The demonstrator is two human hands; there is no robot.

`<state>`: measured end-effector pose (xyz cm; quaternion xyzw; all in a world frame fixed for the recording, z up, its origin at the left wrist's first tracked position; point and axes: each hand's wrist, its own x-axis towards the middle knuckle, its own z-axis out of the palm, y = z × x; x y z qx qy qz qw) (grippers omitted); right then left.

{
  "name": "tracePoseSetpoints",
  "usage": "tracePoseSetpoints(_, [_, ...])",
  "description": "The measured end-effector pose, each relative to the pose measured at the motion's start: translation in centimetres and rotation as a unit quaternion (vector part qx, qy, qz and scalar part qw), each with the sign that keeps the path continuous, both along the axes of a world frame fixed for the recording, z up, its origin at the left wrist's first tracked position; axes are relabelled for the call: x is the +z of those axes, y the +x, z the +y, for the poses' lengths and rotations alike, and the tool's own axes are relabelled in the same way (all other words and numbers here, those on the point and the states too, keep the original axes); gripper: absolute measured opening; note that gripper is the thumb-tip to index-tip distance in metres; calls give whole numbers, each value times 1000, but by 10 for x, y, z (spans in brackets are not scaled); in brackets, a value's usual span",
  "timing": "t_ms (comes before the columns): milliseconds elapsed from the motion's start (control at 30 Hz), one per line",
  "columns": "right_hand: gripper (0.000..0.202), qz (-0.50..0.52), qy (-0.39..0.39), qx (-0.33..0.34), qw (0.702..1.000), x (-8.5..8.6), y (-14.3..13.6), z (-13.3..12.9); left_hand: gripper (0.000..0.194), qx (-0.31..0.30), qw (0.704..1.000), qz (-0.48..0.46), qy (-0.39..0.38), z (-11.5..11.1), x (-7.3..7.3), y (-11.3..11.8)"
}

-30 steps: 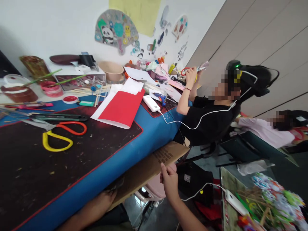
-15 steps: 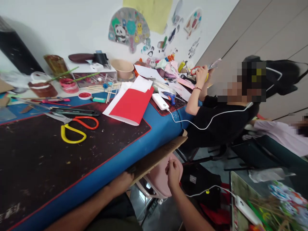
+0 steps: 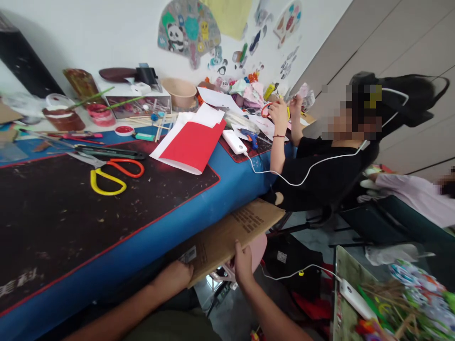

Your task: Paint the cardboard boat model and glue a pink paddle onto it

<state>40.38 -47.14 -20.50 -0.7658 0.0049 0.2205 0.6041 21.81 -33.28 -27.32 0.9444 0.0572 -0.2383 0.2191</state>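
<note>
A flat piece of brown cardboard (image 3: 220, 237) with dark printing and a white label lies tilted just below the table's front edge, over a pink stool (image 3: 259, 247). My left hand (image 3: 175, 276) is closed on its near left corner. Along the near edge, my right hand (image 3: 243, 263) grips it with the thumb on top and the other fingers mostly hidden beneath. The cardboard's far left part runs into shadow beside the table.
Scissors (image 3: 108, 176) with yellow and orange handles lie on the dark mat (image 3: 88, 227), near folded red paper (image 3: 194, 144). To the right sits a co-worker (image 3: 320, 166) holding scissors and something clear. A cluttered side table (image 3: 350, 265) stands at lower right.
My right hand has come left and down onto the cardboard's near edge and taken hold. The cardboard has tipped to show its printed face. The co-worker's hands have lowered and moved apart.
</note>
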Motion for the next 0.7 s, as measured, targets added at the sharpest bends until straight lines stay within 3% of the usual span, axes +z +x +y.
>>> tracePoseSetpoints(33, [57, 20, 1, 3, 1000, 2, -10, -9, 30, 5, 1000, -7, -1, -5, 2, -7])
tracePoseSetpoints(133, [51, 65, 16, 6, 998, 6, -35, -20, 67, 14, 999, -38, -8, -16, 11, -23])
tracePoseSetpoints(267, [44, 100, 49, 20, 994, 11, -51, -4, 99, 30, 998, -44, -28, -20, 33, -31])
tracePoseSetpoints(400, [45, 105, 90, 32, 990, 21, -54, 20, 87, 133, 990, -24, -37, -6, 54, -24])
tracePoseSetpoints(533, [58, 111, 122, 68, 984, 34, -56, 23, 74, 144, 987, -31, -63, 10, 68, -22])
tracePoseSetpoints(600, [64, 120, 125, 94, 980, 39, -60, 16, 72, 141, 986, -34, -78, 15, 68, -28])
tracePoseSetpoints(700, [71, 143, 125, 145, 971, 43, -65, -3, 79, 149, 983, -34, -101, 20, 55, -44])
